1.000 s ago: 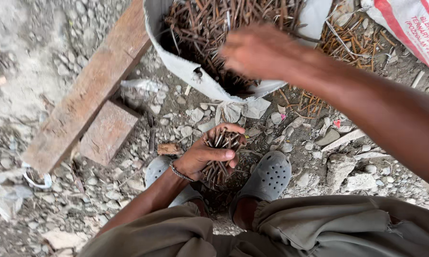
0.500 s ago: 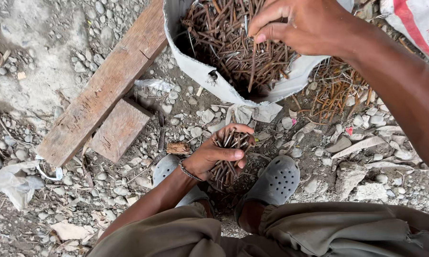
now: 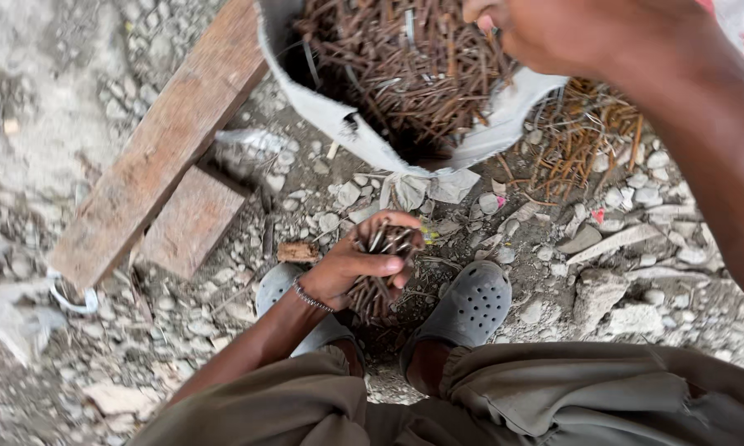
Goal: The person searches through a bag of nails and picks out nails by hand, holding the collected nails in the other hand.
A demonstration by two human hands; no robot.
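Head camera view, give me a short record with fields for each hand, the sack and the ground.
left hand: left hand grips a bundle of rusty nails upright
right hand: right hand over the sack, fingers bunched; contents unclear
sack: white sack open, full of rusty nails
ground: rubble, wooden planks, grey clogs
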